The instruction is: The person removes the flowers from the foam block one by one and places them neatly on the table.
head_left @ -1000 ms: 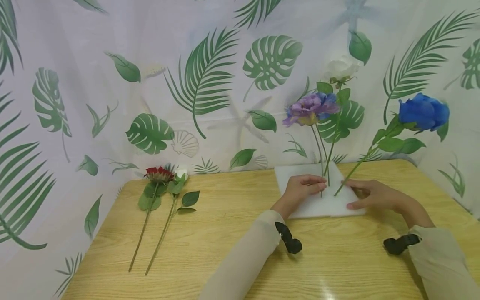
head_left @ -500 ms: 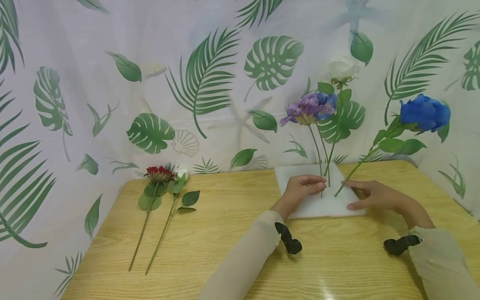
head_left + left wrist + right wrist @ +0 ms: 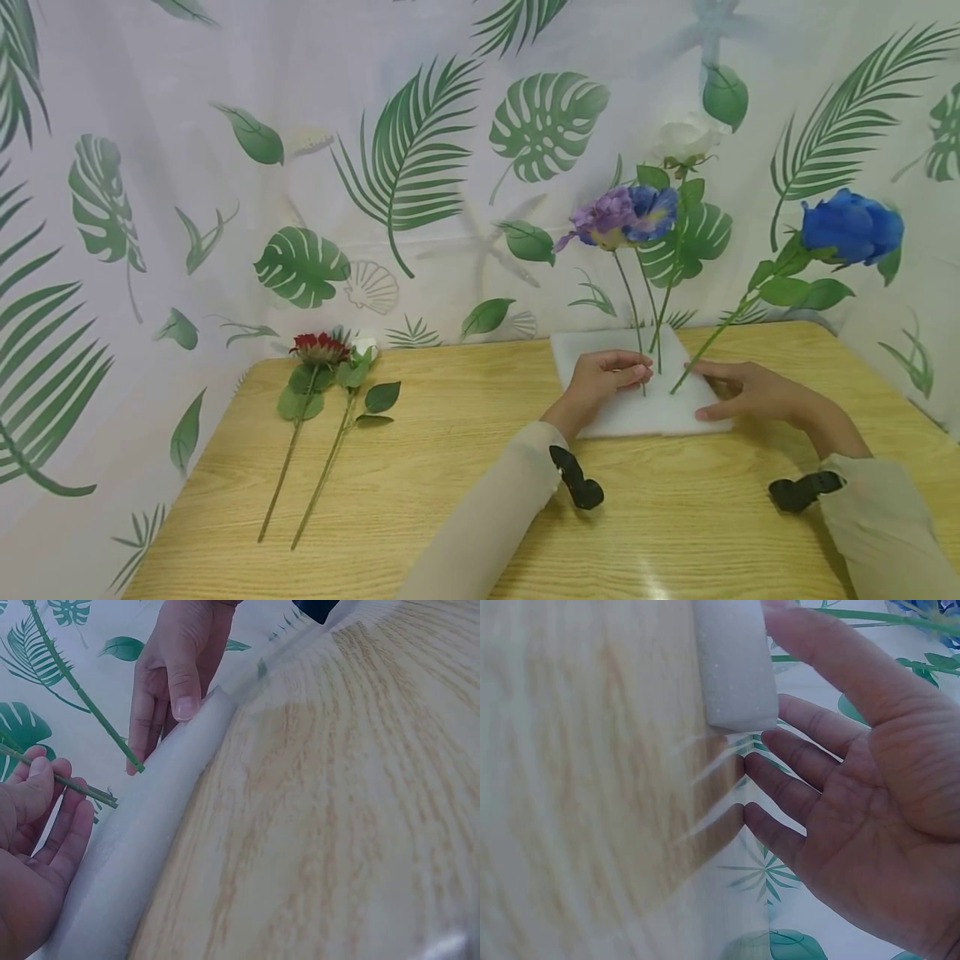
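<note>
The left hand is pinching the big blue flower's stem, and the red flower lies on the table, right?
Wrong flower: the head view shows the left hand pinching the stem of the purple flower. The red flower does lie on the table.

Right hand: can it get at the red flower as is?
Probably not directly: the left hand, pinching the purple flower's stem, is in between, and the red flower lies well to the left.

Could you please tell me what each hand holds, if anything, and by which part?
The left hand pinches the purple flower by its stem, near the lower end. The right hand holds no flower; its thumb touches the white foam.
</note>
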A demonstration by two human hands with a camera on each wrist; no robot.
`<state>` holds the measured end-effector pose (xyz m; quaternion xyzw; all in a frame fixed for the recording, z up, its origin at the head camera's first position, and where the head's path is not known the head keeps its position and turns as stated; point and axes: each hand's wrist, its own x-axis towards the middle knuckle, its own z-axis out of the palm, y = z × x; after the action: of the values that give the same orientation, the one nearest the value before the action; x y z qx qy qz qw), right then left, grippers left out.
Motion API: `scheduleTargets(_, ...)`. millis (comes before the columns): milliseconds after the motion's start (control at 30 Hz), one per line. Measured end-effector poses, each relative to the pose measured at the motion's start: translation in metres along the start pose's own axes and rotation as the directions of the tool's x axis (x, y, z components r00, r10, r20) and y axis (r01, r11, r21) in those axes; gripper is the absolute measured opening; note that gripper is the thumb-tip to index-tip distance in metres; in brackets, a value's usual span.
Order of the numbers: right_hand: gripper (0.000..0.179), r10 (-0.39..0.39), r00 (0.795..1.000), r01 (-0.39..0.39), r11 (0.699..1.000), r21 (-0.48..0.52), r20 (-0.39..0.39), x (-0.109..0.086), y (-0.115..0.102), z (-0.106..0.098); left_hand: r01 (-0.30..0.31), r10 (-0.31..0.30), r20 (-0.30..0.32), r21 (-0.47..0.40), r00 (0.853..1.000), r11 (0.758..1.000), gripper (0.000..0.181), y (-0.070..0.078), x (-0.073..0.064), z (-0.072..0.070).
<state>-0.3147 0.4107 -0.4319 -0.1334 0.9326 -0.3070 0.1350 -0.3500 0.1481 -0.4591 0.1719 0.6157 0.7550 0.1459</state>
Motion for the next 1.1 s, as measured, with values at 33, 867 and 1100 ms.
scheduleTargets(33, 0.091, -0.001, 1.0, 0.001, 1.0, -0.001, 0.0, 0.0, 0.0, 0.0, 0.0, 0.0, -0.001, -0.003, 1.0, 1.0, 0.021, 0.0, 0.0, 0.0)
scheduleTargets(867, 0.089, 0.008, 1.0, -0.008, 1.0, 0.002, -0.012, -0.001, -0.003, 0.002, 0.008, -0.006, 0.035, -0.062, 0.999, 0.998, 0.023, 0.004, -0.004, -0.006)
scheduleTargets(1100, 0.091, 0.021, 1.0, -0.021, 1.0, 0.007, -0.008, 0.0, -0.004, 0.0, 0.008, -0.006, 0.055, -0.034, 0.998, 0.999, 0.022, 0.018, -0.008, -0.01)
